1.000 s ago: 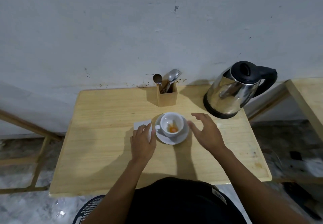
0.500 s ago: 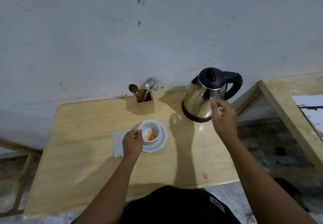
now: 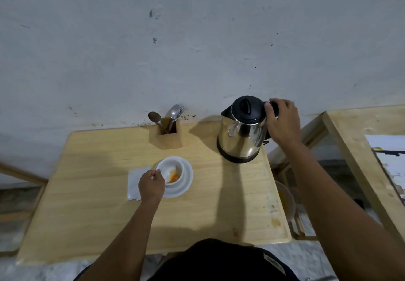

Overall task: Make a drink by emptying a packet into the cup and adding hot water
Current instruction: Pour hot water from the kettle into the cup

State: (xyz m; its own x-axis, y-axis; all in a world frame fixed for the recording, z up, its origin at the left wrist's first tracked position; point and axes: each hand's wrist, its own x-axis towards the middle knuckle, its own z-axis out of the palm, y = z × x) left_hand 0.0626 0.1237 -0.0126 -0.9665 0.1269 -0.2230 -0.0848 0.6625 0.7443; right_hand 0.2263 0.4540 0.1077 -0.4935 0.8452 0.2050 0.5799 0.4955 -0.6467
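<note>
A white cup [image 3: 169, 171] with orange powder in its bottom stands on a white saucer [image 3: 186, 182] near the middle of the wooden table [image 3: 87, 204]. My left hand [image 3: 151, 185] is closed on the cup's handle at its left side. A white packet [image 3: 133, 182] lies flat just left of the saucer, partly under my left hand. At the table's back right stands a steel kettle [image 3: 241, 136] with a black lid. My right hand [image 3: 282, 122] is wrapped around the kettle's black handle, which it mostly hides. The kettle rests on the table.
A small wooden holder [image 3: 167, 137] with a spoon and forks stands at the back against the grey wall. A second wooden table [image 3: 350, 149] is close on the right, with a gap between. The table's right edge runs just beside the kettle.
My right hand has moved from in front of the kettle to its handle and closed on it. My left hand stays on the cup. The view has shifted.
</note>
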